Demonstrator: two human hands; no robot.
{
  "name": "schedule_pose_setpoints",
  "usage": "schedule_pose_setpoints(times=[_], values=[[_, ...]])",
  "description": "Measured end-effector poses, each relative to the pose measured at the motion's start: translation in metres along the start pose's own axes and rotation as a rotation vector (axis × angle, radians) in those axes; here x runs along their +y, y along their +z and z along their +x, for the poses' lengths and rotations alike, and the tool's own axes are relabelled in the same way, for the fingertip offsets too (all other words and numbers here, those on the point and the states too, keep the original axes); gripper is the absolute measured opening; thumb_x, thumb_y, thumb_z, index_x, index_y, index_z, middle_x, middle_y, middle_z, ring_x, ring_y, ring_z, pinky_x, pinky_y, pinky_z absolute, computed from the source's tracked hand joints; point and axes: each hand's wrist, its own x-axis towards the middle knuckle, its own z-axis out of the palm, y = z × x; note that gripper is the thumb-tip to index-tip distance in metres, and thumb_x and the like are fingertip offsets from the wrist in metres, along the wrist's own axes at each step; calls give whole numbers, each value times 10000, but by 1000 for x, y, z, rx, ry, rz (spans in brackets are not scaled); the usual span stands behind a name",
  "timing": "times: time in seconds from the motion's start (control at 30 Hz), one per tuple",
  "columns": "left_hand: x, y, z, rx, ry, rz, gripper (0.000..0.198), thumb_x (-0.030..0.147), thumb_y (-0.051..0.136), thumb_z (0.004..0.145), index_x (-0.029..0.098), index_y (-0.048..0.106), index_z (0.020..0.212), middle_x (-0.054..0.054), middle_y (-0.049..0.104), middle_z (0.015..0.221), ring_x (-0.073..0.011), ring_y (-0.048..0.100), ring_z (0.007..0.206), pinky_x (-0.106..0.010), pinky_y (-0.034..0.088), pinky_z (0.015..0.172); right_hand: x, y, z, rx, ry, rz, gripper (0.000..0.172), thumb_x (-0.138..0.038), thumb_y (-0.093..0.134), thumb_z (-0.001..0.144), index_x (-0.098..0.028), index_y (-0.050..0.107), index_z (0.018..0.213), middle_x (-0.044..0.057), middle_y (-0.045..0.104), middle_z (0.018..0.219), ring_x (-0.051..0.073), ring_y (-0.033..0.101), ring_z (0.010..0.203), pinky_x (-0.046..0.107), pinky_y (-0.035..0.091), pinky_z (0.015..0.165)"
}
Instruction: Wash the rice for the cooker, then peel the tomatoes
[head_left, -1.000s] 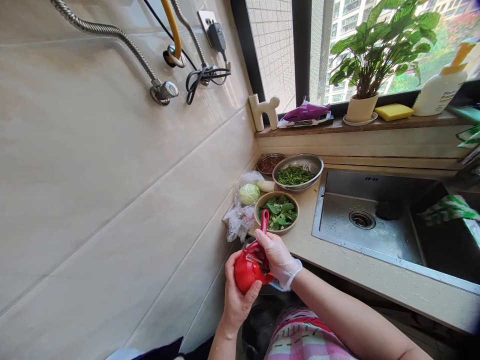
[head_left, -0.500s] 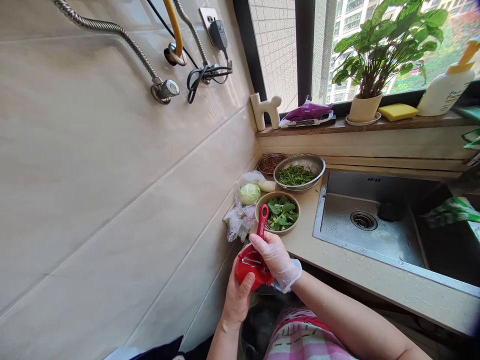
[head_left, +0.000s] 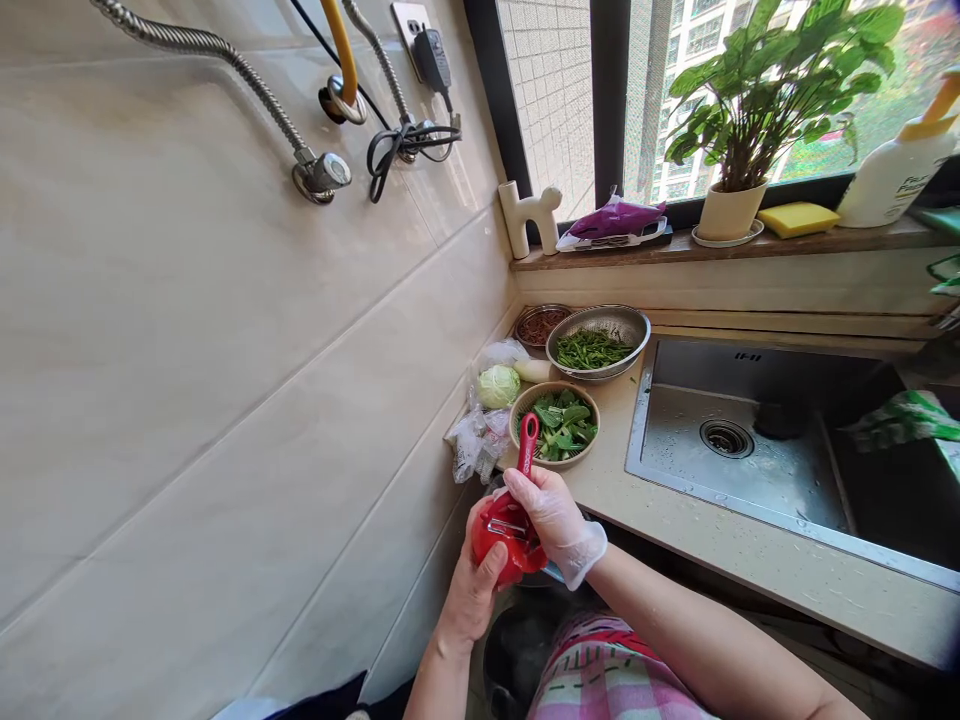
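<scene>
The peeler (head_left: 528, 450) and the tomato (head_left: 516, 563) are both bright red, the glove (head_left: 556, 512) translucent white. The apron (head_left: 615, 688) is checked pink and white, with dark green dashes and touches of red. The leaves (head_left: 568, 424) are deep green, their basket (head_left: 577, 459) beige, the cabbage (head_left: 498, 387) pale green, the sponge (head_left: 799, 219) yellow.

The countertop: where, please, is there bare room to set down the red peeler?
For the red peeler, the countertop has bare strips along the near edge of the sink and between it and the beige basket. The left end is crowded: cabbage, plastic bags, basket and steel colander sit close together.
</scene>
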Motion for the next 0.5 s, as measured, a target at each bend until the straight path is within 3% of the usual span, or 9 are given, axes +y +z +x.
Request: schedule_pose_setpoints(times=[0.1, 0.3, 0.4, 0.5], values=[[-7, 2, 2, 40, 22, -65, 668, 436, 683, 752, 252, 431, 1343, -111, 554, 1321, -313, 525, 1204, -448, 454, 987, 2, 2, 4, 79, -13, 52, 510, -585, 799, 504, -168, 533, 629, -32, 580, 495, 85, 495, 425, 207, 372, 438], [-26, -2, 0, 175, 168, 25, 671, 440, 654, 762, 235, 395, 1346, -117, 493, 1360, -303, 526, 1194, -436, 440, 1005, 8, 3, 10, 160, 0, 131, 542, -582, 822, 460, -174, 504, 619, -33, 583, 486, 95, 531, 447, 210, 410, 481], [-26, 0, -2, 226, 267, 114, 700, 457, 663, 745, 236, 380, 1346, -112, 468, 1365, -295, 527, 1184, -415, 458, 987, 9, 5, 8, 166, 28, 151, 549, -592, 820, 462, -175, 503, 629, -24, 601, 499, 105, 554, 466, 214, 428, 502], [-18, 4, -4, 192, 296, 189, 820, 517, 702, 702, 240, 324, 1375, -123, 456, 1374, -295, 538, 1168, -398, 482, 955, 5, 6, 6, 147, 17, 122, 538, -599, 807, 491, -170, 521, 645, -14, 617, 516, 104, 553, 469, 215, 427, 501]])
